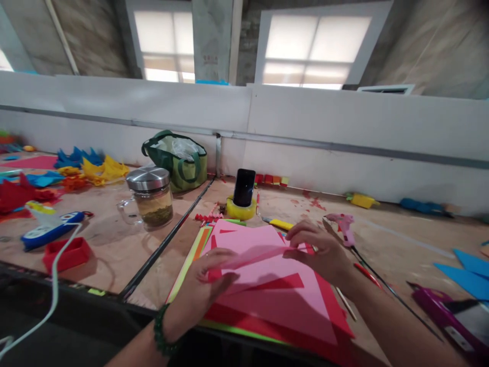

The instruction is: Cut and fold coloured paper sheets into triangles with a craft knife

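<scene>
We find the near part of the worktop (401,239) covered by a stack of coloured sheets, red paper (237,316) and a pink sheet (305,316) uppermost. Above the stack, at the centre of our dial, with 12 o'clock directly away from the wearer, is a pink paper piece (260,256) between the hands.

The left hand (206,280), at 8 o'clock, is partly open, thumb apart from the fingers at the piece's left end; we cannot tell whether it grips. The right hand (321,252), at 3 o'clock, pinches the right end between thumb and fingers.

In our judgement, good handling calls for light, level tension, edges matched before any crease is pressed, and the stack serving as backing. Hard pinching could mark the paper.

Farther out, we note a yellow-handled tool (280,224) at 1 o'clock and a pink glue gun (345,229) at 2, both outside the hands. Towards 11 stands a phone (244,187) in a yellow tape roll (241,209); a lidded glass mug (155,204) stands at 10.
</scene>
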`<state>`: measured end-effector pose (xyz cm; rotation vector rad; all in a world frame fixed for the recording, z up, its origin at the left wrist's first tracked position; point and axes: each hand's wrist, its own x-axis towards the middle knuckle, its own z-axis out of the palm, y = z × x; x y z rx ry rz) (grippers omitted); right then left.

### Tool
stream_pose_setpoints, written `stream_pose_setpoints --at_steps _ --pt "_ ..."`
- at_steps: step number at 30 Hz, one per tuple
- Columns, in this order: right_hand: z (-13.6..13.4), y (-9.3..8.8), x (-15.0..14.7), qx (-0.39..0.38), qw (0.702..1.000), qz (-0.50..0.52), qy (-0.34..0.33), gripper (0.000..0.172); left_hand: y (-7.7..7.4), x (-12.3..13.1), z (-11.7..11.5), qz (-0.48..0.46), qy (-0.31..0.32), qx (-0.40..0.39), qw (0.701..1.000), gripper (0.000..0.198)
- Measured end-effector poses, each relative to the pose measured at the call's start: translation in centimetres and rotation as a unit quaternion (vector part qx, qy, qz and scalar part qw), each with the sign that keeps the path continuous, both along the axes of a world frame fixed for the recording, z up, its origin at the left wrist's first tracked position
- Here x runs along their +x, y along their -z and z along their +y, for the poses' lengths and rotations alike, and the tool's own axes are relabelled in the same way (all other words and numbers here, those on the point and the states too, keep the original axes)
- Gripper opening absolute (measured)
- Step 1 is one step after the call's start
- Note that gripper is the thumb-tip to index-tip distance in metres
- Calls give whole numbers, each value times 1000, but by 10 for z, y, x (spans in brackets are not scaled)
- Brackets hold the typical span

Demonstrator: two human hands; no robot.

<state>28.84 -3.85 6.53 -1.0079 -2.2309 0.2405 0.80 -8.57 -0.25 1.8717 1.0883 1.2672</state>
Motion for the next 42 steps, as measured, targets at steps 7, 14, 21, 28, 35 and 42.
stream_pose_setpoints --at_steps 7,14,21,28,35,42 --pt "-52 56 6 184 978 -98 16 37 -6 23 -8 302 12 339 891 36" --pt "-79 84 0 52 991 -116 53 46 2 18 -17 373 134 67 916 55" --pt "-82 77 0 -75 990 -67 101 23 -10 4 9 314 149 -75 935 35" --pt "-80 77 -8 -150 965 -36 211 25 -6 12 24 345 76 -109 929 28" --pt "-71 87 -13 -93 962 -57 252 40 -5 13 28 369 58 -132 918 27" --pt "-68 91 -14 -64 964 -77 248 36 -3 15 28 377 40 -122 917 32"
